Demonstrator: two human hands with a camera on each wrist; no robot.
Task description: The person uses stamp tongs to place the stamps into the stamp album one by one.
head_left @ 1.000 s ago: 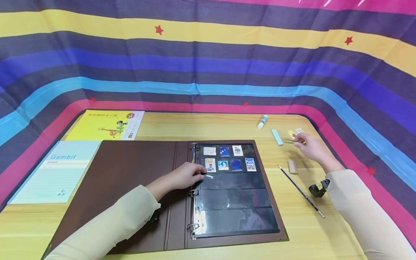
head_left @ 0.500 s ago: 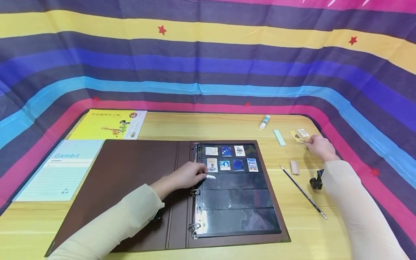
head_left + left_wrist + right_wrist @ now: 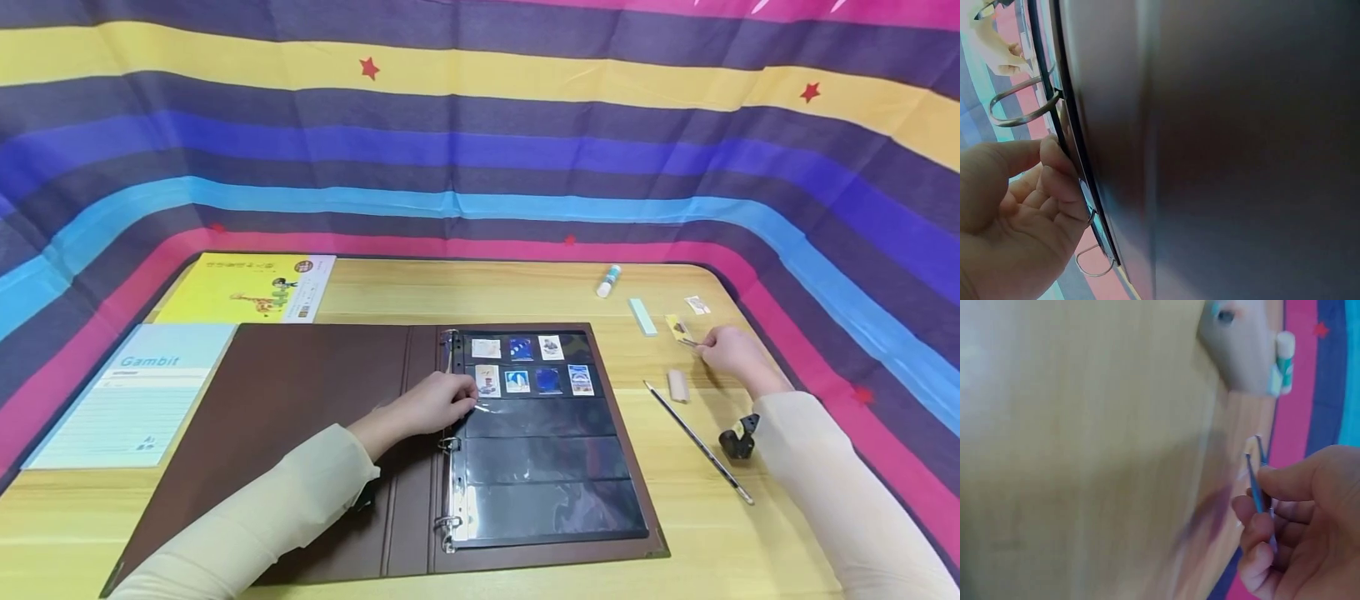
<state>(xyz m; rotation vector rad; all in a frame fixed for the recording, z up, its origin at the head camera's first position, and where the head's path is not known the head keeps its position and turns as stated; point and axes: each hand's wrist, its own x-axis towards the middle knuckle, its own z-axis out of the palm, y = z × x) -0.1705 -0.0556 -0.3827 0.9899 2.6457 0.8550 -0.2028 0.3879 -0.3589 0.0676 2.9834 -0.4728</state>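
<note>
A brown ring binder (image 3: 315, 442) lies open, with a black stamp page (image 3: 547, 458) on its rings. Several stamps (image 3: 517, 382) fill the page's top two rows. My left hand (image 3: 431, 404) pinches the clear pocket film at the left end of the third row, thumb against forefinger. Off to the right, my right hand (image 3: 731, 354) holds a pair of tweezers (image 3: 1257, 487) between thumb and fingers. Their tips stand apart in the right wrist view. They reach the near edge of a yellow stamp (image 3: 676, 327) on the table. A whitish stamp (image 3: 697, 305) lies farther back.
Right of the binder are a pencil (image 3: 697, 442), a pinkish-beige eraser (image 3: 678, 386), a pale green strip (image 3: 642, 317), a glue stick (image 3: 608, 281) and a small black object (image 3: 738, 437). At left lie a Gambit notepad (image 3: 135, 400) and a yellow book (image 3: 240, 287).
The right hand has gone to the stamps with the tweezers, then drawn back nearer. The yellow stamp has slid nearer, apart from the whitish one. The left hand stays at the pocket.
</note>
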